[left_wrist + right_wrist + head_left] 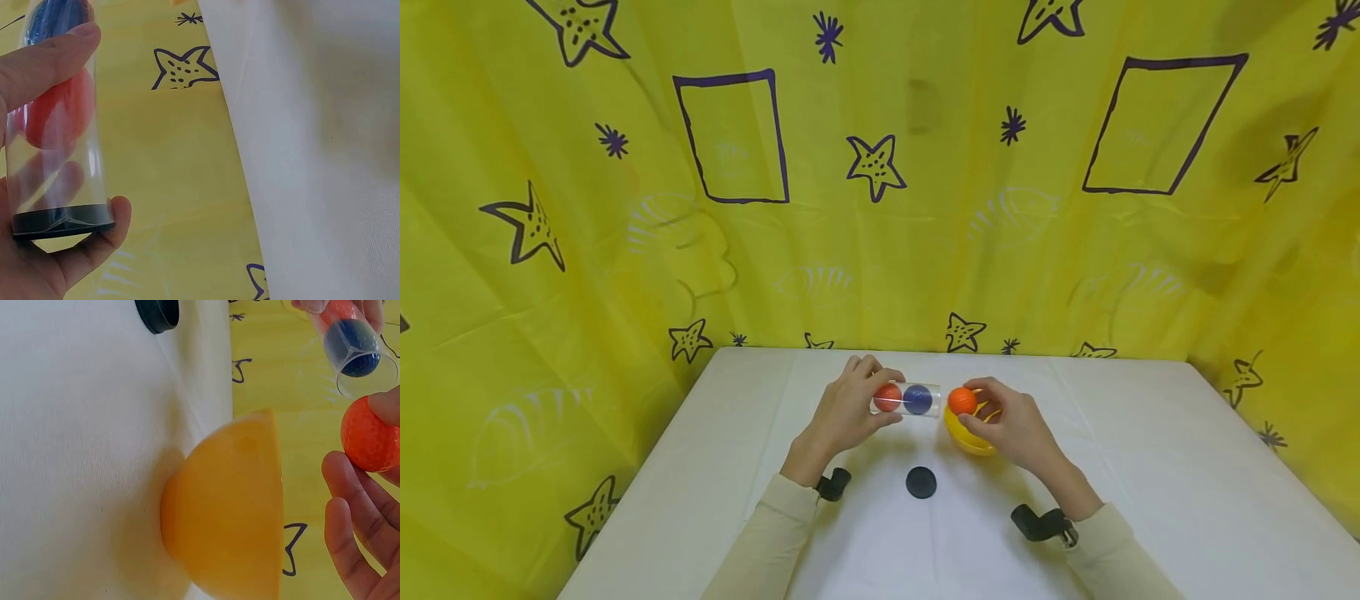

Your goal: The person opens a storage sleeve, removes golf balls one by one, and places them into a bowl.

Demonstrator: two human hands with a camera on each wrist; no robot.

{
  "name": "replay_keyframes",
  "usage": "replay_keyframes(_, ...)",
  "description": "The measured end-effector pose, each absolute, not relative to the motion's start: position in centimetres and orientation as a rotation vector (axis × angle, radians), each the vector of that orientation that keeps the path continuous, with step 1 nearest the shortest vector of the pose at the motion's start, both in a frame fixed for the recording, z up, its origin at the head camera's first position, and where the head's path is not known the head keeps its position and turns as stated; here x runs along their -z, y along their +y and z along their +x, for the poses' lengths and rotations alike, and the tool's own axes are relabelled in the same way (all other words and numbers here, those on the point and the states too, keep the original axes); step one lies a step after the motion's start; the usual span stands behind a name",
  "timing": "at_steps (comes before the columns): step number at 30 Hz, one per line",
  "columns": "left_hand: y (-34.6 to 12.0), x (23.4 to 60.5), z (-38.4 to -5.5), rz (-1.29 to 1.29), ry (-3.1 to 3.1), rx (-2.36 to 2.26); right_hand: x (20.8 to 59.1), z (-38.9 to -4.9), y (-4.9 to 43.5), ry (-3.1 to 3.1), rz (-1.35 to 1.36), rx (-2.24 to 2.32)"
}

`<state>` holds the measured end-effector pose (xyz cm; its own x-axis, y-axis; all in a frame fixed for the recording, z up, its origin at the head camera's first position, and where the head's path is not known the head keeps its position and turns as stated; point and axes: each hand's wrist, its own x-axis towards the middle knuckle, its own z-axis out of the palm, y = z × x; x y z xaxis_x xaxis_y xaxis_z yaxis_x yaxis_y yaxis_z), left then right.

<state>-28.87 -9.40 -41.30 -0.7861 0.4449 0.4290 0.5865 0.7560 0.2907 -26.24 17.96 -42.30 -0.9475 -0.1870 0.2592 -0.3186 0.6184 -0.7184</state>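
bright light, soft shadows, slight glare

The tube (906, 400) is clear, glossy plastic, its end cap (62, 222) smooth black plastic; at its three o'clock in the head view the orange ball (367, 440) looks dimpled and lightly shiny, the blue ball (352, 347) in the tube dimpled too; towards four o'clock the yellow bowl (228, 506) is smooth plastic with a soft sheen, at six o'clock the loose cap (921, 482) is black plastic; the white surface (925, 550) looks like matt, finely textured cloth, and the curtain (925, 250) at twelve o'clock thin, creased and faintly shiny
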Motion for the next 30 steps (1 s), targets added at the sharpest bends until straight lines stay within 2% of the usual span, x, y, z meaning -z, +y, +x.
replay_keyframes(30, -9.5, 41.3, -28.7, -0.784, -2.626, 0.621, 43.6, -27.9, 21.0, -2.696, 0.303, -1.124)
